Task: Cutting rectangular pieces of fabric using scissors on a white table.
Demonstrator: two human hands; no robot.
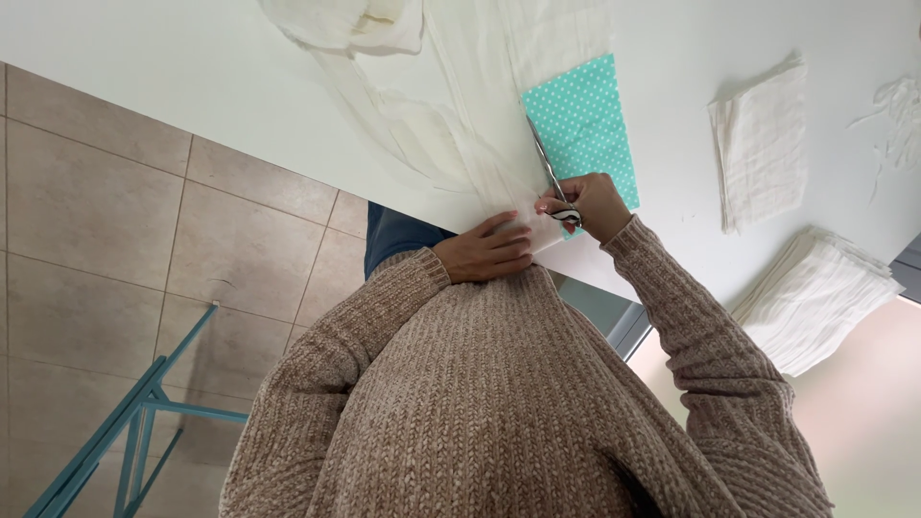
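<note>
scissors (549,163) on cloth (460,115) on table (192,67), folded stacks (815,297) right

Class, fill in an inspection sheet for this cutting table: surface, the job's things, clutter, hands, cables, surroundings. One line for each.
Surface: white table, smooth, its edge running diagonally.
Job's things: scissors lying along the edge of a teal dotted piece; thin white fabric spread and bunched beside it.
Clutter: one folded white square, a stack of white squares at the table edge, thin white trimmings.
Hands: right hand grips the scissor handles; left hand presses the white fabric flat.
Cables: nothing seen.
Surroundings: beige tiled floor, teal metal frame standing on it.
</note>
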